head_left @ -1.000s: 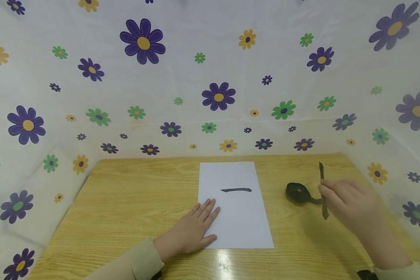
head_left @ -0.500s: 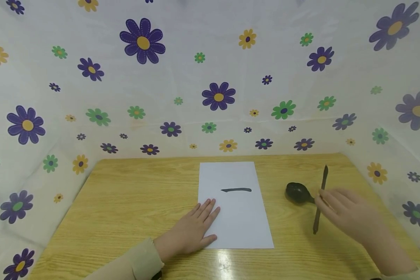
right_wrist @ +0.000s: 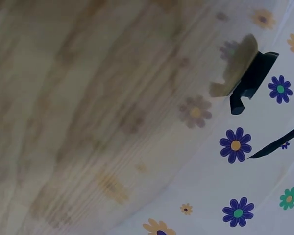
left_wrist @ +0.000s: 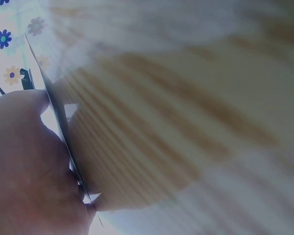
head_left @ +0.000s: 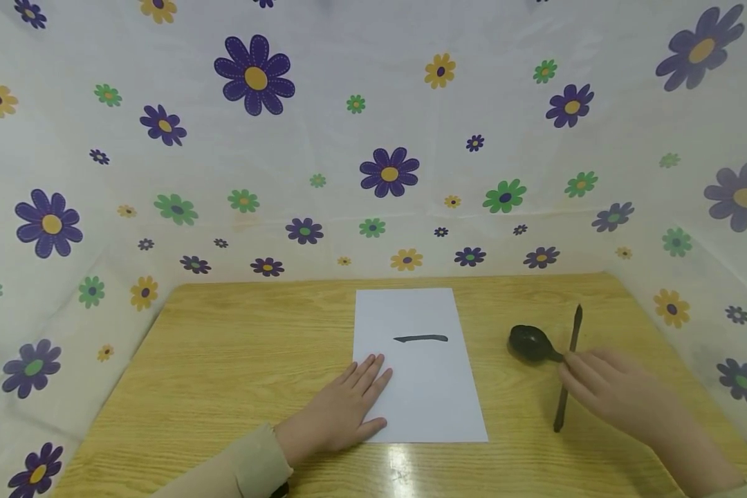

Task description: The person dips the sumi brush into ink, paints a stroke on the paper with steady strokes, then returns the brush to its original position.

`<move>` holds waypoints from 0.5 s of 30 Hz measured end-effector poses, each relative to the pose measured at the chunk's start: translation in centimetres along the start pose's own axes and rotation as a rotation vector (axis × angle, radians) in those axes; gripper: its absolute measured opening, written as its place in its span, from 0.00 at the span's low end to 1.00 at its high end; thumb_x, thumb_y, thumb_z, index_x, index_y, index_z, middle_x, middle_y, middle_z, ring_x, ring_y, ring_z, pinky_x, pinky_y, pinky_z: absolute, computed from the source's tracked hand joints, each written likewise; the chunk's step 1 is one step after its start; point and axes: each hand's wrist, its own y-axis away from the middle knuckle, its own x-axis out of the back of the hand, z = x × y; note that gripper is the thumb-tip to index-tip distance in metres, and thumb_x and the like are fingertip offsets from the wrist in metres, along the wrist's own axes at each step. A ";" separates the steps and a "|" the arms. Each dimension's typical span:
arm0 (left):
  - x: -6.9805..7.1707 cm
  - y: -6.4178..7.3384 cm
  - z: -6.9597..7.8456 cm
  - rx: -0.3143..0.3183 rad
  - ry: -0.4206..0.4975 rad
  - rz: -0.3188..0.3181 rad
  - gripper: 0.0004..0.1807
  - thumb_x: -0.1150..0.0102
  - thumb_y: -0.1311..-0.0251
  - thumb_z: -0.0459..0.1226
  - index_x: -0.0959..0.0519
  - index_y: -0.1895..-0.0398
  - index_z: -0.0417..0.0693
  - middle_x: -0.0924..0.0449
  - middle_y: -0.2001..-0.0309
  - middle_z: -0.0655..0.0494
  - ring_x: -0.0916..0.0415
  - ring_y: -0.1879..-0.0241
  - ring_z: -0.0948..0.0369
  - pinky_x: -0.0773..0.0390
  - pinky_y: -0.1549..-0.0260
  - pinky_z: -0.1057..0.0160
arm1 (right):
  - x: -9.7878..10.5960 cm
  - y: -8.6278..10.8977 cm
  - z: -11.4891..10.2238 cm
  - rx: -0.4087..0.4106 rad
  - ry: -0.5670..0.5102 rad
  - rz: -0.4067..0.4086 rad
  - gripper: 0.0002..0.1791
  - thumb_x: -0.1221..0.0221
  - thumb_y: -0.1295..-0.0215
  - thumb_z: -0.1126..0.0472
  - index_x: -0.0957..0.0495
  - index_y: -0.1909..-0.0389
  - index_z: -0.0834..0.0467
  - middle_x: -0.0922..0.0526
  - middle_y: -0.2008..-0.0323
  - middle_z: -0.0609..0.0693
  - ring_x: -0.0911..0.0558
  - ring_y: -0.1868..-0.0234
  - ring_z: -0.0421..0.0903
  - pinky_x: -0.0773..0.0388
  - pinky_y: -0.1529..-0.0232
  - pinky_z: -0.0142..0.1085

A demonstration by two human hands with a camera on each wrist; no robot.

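Note:
My left hand (head_left: 342,408) lies flat, its spread fingers on the left edge of a white paper sheet (head_left: 426,401). In the left wrist view that hand (left_wrist: 29,161) is seen low beside the sheet's thin edge. One short black brush stroke (head_left: 422,338) crosses the paper. To the right, my right hand (head_left: 622,394) pinches a dark calligraphy brush (head_left: 575,333), pointed end away from me. A black spoon-shaped dish (head_left: 528,343) sits beside it, its handle partly hidden by the fingers. The right wrist view shows the brush tip (right_wrist: 277,145) and the dish (right_wrist: 255,76), without the hand.
The wooden table (head_left: 249,346) runs back to a white flower-patterned cloth (head_left: 324,138) that rises behind and along both sides. Bare tabletop lies to the left of the paper and between the paper and the dish.
My right hand has moved slightly left and toward me, and the brush has tilted, its near end swinging left. The fingers now overlap the dish's handle. My left hand and the paper have stayed put.

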 end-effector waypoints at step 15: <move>-0.1 0.0 0.1 0.003 0.002 0.004 0.43 0.59 0.19 0.60 0.52 0.12 0.47 0.60 0.12 0.45 0.59 0.12 0.50 0.46 0.15 0.48 | -1.3 0.6 -0.6 0.091 -0.004 -0.074 0.38 0.82 0.21 0.77 0.18 0.54 0.58 0.13 0.58 0.56 0.15 0.60 0.50 0.14 0.57 0.43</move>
